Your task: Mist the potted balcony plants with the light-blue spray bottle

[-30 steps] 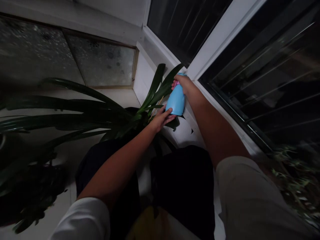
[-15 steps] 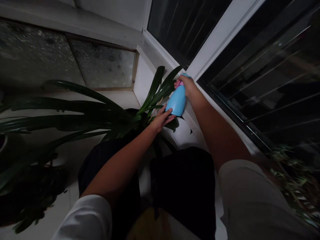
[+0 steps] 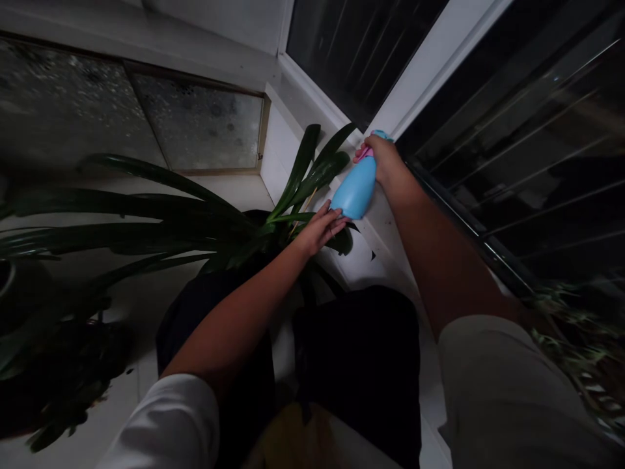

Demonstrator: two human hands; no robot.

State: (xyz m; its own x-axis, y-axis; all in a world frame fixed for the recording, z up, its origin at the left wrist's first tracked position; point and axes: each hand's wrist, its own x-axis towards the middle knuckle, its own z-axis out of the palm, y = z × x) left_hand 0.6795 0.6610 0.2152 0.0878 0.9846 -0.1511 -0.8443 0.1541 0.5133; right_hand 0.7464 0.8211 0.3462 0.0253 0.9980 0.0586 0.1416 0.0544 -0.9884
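My right hand (image 3: 385,159) is closed round the pink trigger head of a light blue spray bottle (image 3: 357,187), which is tilted with its base toward the plant. My left hand (image 3: 319,229) rests just below the bottle's base with its fingers stretched out over the leaves, fingertips touching or nearly touching the bottle. Below both hands stands a plant with long dark green strap leaves (image 3: 297,179) in a dark pot (image 3: 254,218) in the corner.
A white window frame (image 3: 430,62) and dark glass run along the right. Frosted panels (image 3: 200,124) sit at the back left. More foliage lies at the lower left (image 3: 53,371) and the far right (image 3: 571,319). My dark-clothed legs (image 3: 356,365) fill the bottom middle.
My right hand has lifted the bottle up and to the right, tilting it more. My left hand has stayed near the bottle's base.
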